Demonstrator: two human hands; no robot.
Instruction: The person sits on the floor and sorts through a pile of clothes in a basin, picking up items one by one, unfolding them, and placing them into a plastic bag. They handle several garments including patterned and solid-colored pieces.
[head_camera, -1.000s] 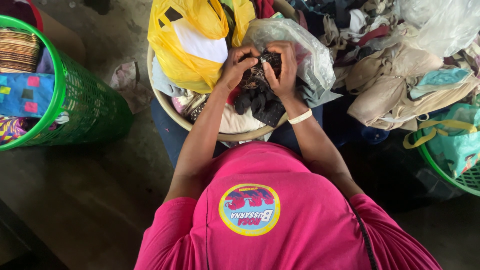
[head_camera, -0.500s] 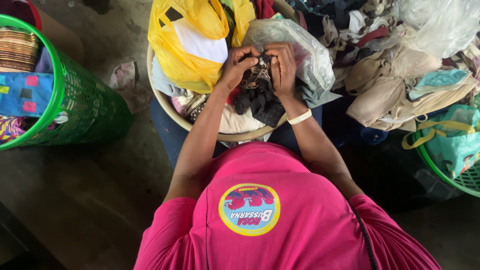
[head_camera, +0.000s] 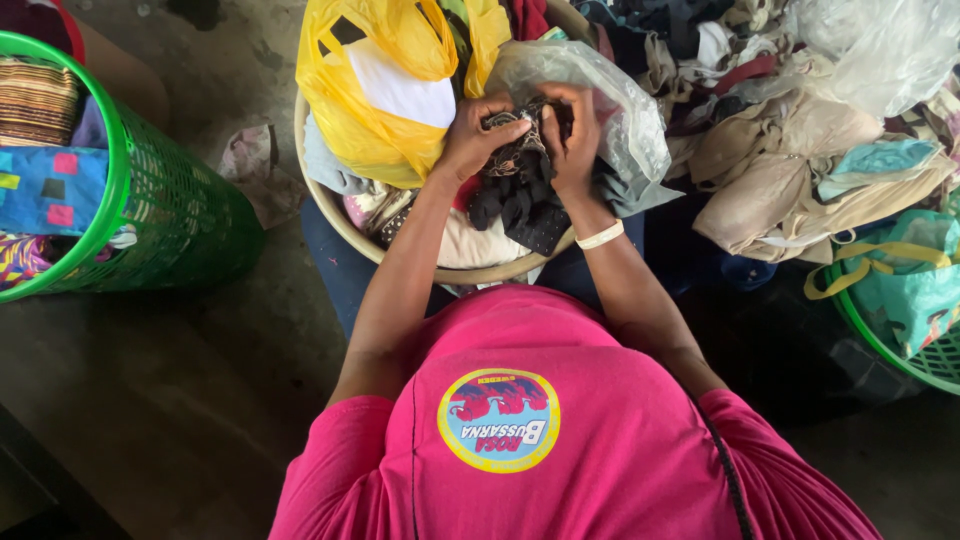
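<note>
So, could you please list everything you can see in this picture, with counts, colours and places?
dark lacy cloth: one, black with pale trim, held over the bowl by both hands
round bowl: one, beige, top centre, full of cloth
yellow plastic bag: one, in the bowl, left of the hands
clear plastic bag: one, in the bowl, right of the hands
green mesh baskets: two, one far left holding patterned cloth, one at the right edge holding teal cloth
heap of clothes: one, mostly beige and dark, top right
left hand: gripping the cloth
right hand: gripping the cloth, white wristband
</note>
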